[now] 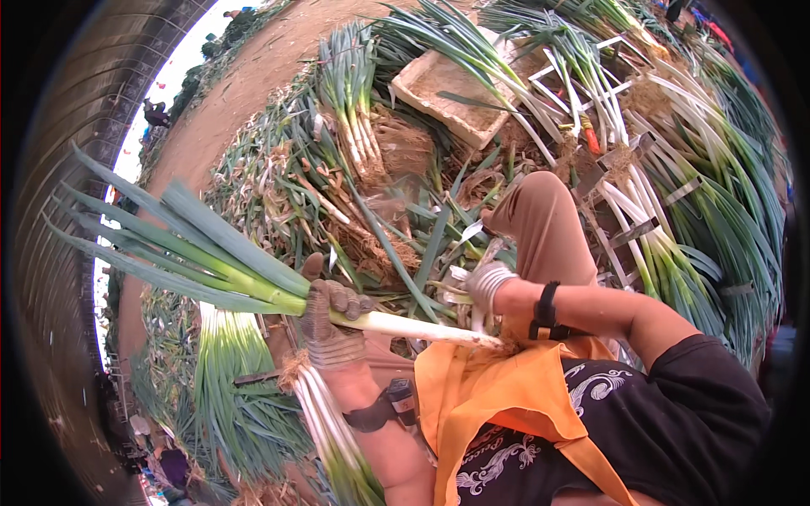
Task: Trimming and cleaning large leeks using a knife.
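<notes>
My gloved left hand [335, 325] is wrapped round a large green onion [405, 326] where the green meets the white. Its leaves [186, 253] fan out to the left, and its root end points right, close to my orange apron [472, 379]. My right hand [489, 285], also gloved, is closed beside my bent knee [553, 223], above the white stalk. Pale strips show around its fingers, but what it grips is unclear. Below my left hand, a bundle of green onions [325, 413] lies beside my left forearm.
Loose leaves and peelings [270, 194] cover the ground ahead. A dirty pale crate [447, 97] stands at the back, with onions across its edge. Bundled green onions [717, 244] lie along the right, another bunch [240, 379] at left. A curved plastic wall [59, 278] rises far left.
</notes>
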`<state>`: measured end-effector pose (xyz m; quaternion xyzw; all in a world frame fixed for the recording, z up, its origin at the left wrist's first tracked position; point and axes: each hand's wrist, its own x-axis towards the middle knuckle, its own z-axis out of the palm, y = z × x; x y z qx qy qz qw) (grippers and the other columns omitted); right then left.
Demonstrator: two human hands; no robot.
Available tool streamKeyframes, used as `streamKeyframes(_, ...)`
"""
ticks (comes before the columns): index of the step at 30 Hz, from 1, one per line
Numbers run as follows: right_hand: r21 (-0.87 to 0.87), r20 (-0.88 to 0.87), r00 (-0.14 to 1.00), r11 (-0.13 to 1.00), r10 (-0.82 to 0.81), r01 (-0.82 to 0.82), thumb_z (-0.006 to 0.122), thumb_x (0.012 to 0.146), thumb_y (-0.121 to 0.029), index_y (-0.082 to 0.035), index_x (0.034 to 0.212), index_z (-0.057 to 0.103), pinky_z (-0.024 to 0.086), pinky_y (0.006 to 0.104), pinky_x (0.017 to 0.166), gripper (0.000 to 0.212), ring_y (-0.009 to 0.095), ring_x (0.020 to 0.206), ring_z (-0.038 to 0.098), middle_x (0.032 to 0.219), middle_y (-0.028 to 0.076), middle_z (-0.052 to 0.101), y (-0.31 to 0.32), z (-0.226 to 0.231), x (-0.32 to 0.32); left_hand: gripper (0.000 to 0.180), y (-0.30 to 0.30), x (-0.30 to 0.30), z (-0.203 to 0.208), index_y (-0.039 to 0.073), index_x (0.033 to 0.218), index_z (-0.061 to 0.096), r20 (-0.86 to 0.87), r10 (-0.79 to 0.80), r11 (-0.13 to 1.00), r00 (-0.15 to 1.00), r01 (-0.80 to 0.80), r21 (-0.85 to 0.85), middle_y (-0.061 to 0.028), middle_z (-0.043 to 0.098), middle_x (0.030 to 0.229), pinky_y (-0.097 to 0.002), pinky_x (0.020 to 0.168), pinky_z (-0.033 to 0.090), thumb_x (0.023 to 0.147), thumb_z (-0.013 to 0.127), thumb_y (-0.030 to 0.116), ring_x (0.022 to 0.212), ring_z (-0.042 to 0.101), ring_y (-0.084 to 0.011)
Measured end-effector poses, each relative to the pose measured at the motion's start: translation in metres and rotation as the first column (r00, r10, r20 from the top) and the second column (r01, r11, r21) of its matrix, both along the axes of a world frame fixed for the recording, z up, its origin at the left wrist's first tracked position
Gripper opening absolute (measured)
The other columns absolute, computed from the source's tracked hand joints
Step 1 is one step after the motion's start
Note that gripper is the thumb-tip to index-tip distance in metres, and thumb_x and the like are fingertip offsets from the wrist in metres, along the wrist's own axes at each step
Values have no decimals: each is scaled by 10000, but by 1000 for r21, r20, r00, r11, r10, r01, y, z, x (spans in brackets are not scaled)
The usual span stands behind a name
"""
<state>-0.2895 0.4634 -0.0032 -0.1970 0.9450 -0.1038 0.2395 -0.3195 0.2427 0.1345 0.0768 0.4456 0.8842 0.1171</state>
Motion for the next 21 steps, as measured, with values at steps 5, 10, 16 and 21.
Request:
streamKeyframes(5, 80, -167, 864, 867, -475, 492, 604, 747, -106, -65, 914, 685, 514, 379, 715, 190, 297, 876, 640, 964, 145, 655, 53, -51, -51, 453, 8, -1, 3, 88, 1244, 420, 55, 32, 999, 998, -31, -30, 22, 490, 648, -305, 590, 453, 859, 606, 237, 559, 474, -95)
streamKeyframes(10, -380, -254, 777, 798, -576, 468, 546, 770, -104, -23, 898, 639, 495, 411, 632, 178, 341, 788, 629, 852, 191, 635, 62, 28, -117, 337, 42, 15, -5, 44, 1115, 468, 7, 152, 979, 988, -150, -142, -24, 528, 679, -366, 624, 500, 884, 563, 270, 602, 535, -153)
streamKeyframes(16, -949, 293, 944, 170, 155, 267, 615, 829, -367, -20, 1216, 499, 510, 313, 764, 532, 191, 923, 609, 984, 122, 646, -14, 137, -110, 563, 29, 48, -77, 0, 1029, 473, -172, 110, 635, 979, -202, -745, -67, 554, 785, -266, 590, 495, 779, 637, 478, 676, 561, -155)
streamKeyframes(21, -874, 430, 776, -1, 461, 485, 627, 825, -364, 19, 1106, 519, 526, 244, 687, 487, 139, 818, 622, 951, 95, 638, -28, 153, -88, 350, 43, 63, -84, -34, 1104, 508, -23, 98, 720, 995, -87, -688, -98, 585, 930, -274, 696, 516, 885, 566, 232, 789, 591, -184)
